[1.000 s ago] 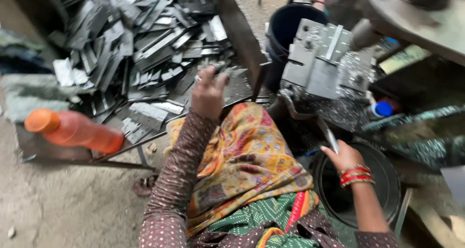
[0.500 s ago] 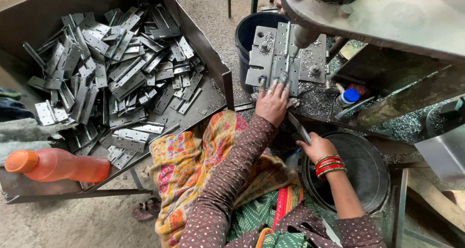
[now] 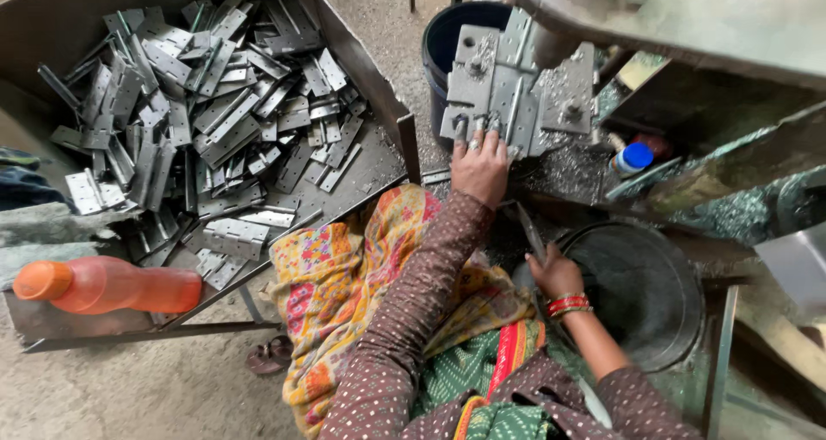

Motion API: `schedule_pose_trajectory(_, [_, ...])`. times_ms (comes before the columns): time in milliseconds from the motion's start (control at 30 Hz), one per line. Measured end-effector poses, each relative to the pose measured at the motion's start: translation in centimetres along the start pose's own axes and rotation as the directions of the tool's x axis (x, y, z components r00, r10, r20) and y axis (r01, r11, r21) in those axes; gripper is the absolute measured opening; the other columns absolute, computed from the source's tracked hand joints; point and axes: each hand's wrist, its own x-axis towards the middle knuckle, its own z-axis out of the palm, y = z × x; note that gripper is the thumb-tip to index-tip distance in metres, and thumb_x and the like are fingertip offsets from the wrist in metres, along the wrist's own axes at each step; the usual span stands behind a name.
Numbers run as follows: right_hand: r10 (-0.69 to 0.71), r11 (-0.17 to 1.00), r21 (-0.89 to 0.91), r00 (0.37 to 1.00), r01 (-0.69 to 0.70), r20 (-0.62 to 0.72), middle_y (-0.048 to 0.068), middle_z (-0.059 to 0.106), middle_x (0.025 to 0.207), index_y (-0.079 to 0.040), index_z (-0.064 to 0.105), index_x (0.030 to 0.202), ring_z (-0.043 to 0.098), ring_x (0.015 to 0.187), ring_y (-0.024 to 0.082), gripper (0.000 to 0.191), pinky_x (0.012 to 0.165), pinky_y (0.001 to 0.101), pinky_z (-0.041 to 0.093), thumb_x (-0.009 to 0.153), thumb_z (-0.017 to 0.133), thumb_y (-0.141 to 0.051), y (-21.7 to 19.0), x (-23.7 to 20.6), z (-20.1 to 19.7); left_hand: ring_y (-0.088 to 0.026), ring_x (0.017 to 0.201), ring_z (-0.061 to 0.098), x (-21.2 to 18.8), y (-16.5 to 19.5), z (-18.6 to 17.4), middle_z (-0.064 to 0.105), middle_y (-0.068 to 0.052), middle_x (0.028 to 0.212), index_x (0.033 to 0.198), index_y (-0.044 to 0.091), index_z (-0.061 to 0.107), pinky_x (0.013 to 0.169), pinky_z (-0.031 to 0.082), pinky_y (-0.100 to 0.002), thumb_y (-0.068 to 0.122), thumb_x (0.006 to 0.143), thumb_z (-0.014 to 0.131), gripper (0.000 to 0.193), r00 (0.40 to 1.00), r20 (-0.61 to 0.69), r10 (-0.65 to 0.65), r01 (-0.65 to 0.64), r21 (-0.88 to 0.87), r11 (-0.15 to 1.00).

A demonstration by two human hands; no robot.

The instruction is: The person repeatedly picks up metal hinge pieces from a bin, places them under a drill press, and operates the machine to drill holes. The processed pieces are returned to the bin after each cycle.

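Left hand (image 3: 480,166) stretched far forward, fingers spread against the lower edge of the grey metal fixture plate (image 3: 516,87) under the press head (image 3: 680,18); whether anything is pinched there cannot be told. Right hand (image 3: 555,272) clenched around a thin metal rod (image 3: 527,229), red bangles (image 3: 570,305) at the wrist, just beside the rim of a round black pan (image 3: 654,294) at near right. Heap of flat steel hinge pieces (image 3: 206,122) lying in a big metal tray (image 3: 379,79) at far left, well apart from both hands. Orange plastic bottle (image 3: 107,287) lying on its side at near left. Dark blue bucket (image 3: 452,36) behind the fixture. Blue-capped bottle (image 3: 632,158) right of the fixture, among metal shavings.
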Motion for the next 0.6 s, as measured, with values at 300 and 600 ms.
schedule_pose_trajectory(300, [0.049, 0.992, -0.121, 0.981, -0.026, 0.190, 0.027, 0.071, 0.086, -0.003, 0.064, 0.101, 0.070, 0.085, 0.047, 0.057, 0.075, 0.0531, 0.056, 0.084, 0.069, -0.057, -0.6, 2.7, -6.7, -0.034, 0.109, 0.069, 2.1, 0.5, 5.2, 0.070, -0.017, 0.116, 0.102, 0.003, 0.072, 0.103, 0.048, -0.055, 0.013, 0.099, 0.056, 0.019, 0.992, 0.128, 0.019, -0.028, 0.070, 0.997])
schedule_pose_trajectory(600, [-0.023, 1.000, 0.017, 0.995, 0.021, 0.097, 0.029, 0.069, 0.082, -0.003, 0.060, 0.102, 0.068, 0.081, 0.048, 0.057, 0.072, 0.0548, 0.054, 0.083, 0.070, -0.056, 0.3, 0.5, -1.2, -0.030, 0.119, 0.064, 2.5, -0.4, 3.5, 0.067, -0.013, 0.119, 0.105, 0.003, 0.073, 0.104, 0.049, -0.052, 0.012, 0.096, 0.056, 0.021, 0.962, 0.272, -0.016, 0.013, 0.013, 1.000])
